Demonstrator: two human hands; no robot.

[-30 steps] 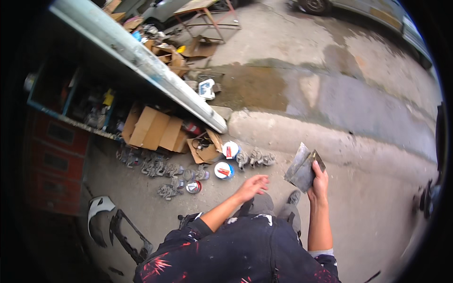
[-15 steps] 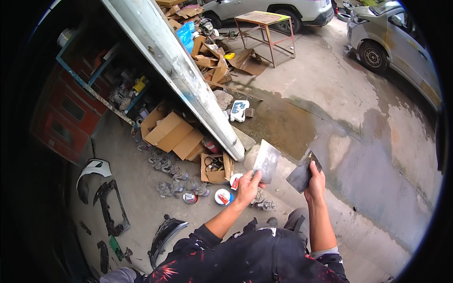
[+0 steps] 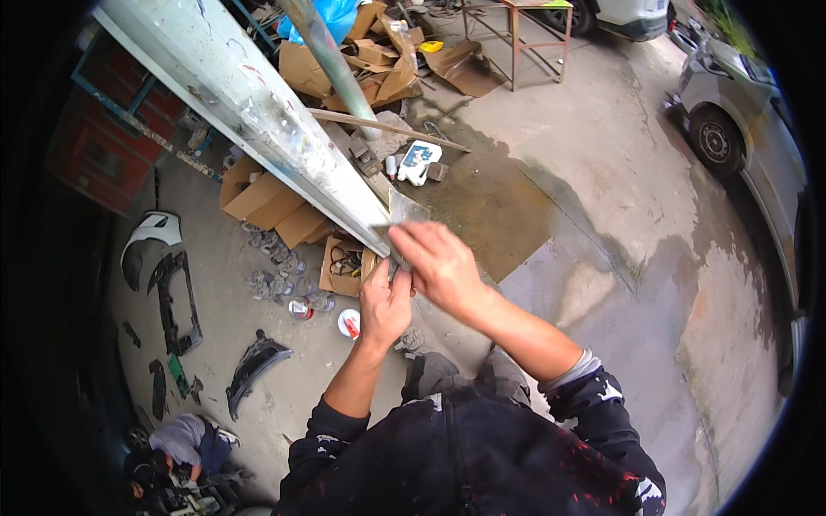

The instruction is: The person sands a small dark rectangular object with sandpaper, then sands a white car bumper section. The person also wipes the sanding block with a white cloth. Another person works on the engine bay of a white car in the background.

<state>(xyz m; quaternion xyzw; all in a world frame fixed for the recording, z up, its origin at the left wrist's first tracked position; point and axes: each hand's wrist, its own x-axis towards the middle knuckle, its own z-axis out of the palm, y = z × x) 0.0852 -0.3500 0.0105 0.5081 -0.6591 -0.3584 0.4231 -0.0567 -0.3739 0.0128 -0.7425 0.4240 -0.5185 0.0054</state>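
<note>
My left hand (image 3: 385, 308) is closed on a thin, light metal putty spreader (image 3: 408, 207), its thumb pointing up the plate. Across it lies my right hand (image 3: 443, 268), fingers closed and slightly blurred, at the spreader's face. Of the darker metal spreader in my right hand only a thin edge shows; the fingers hide most of it. Both hands are together in front of the lower end of a white, paint-spotted post (image 3: 284, 120).
Cardboard boxes (image 3: 267, 202), paint tins (image 3: 348, 323) and wrapped spray guns stand left of the post. Black car parts (image 3: 254, 370) lie on the floor; a person (image 3: 185, 447) crouches at lower left. Beyond are a white jug (image 3: 420, 163), a metal-legged table and parked vehicles (image 3: 731, 129).
My hands, apart before with one spreader each, have come together. The right has crossed over to the left, bringing its dark spreader against the light one. The view has shifted too.
</note>
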